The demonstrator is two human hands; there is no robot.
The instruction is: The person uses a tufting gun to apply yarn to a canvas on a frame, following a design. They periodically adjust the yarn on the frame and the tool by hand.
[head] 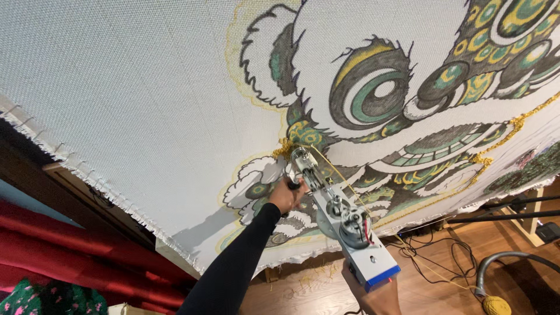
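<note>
Both grips clamped on tufting gun: left hand up front, right hand below. Slack yellow yarn could snag, tearing stretched cloth.

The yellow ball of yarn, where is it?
In the head view, the yellow yarn ball sits on the wooden floor at bottom right, below the grey curved tube.

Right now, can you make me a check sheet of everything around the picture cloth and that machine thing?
Surface: white cloth stretched on a frame, lion drawing, frayed edge.
Job's things: tufting gun, tip on the cloth at yellow tufts; yellow yarn feeds it.
Clutter: yarn ball, yarn scraps on the floor.
Grippers: left hand on the front handle; right hand on the rear grip.
Cables: black cords on the wood floor.
Surroundings: red cushions, grey hose.
</note>
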